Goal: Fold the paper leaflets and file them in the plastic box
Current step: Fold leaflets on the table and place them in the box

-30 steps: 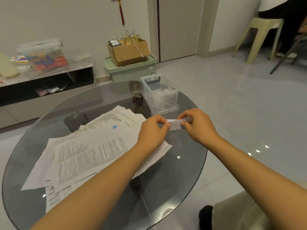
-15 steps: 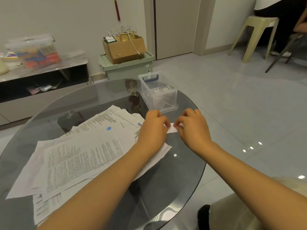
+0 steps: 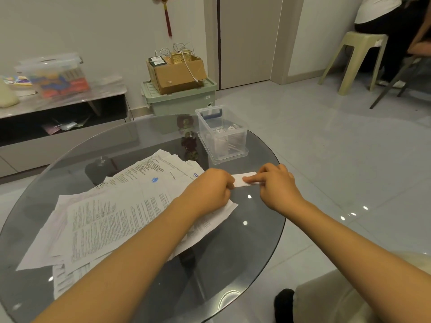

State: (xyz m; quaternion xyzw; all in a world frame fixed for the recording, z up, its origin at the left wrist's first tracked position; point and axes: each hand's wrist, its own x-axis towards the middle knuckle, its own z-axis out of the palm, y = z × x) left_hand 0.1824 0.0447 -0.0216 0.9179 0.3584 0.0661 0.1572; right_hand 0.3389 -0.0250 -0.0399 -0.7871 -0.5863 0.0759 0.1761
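- Mid-fold right now, by the look of it; small folded leaflet [image 3: 242, 181] lying flat on the glass table [image 3: 256, 241] between both hands, pretty much down to a narrow strip
- Left hand [image 3: 211, 188] curled, pinching the strip's left end; right hand [image 3: 276, 186] curled too, forefinger stretched along the top and pressing the crease, fingers clamped on the paper
- Next up, probably: finish the crease, lift the strip, drop it upright into the plastic box [image 3: 221, 134] just beyond; needs a clean pinch, flat paper on glass being slippery
- Box open on top, already holding folded slips; no lid in the way
- Big pile of unfolded leaflets [image 3: 112, 215] under the left forearm, so plenty left
- Nothing between hands and box; green bin [image 3: 179, 101] with cardboard box [image 3: 177, 71] on the floor behind, irrelevant
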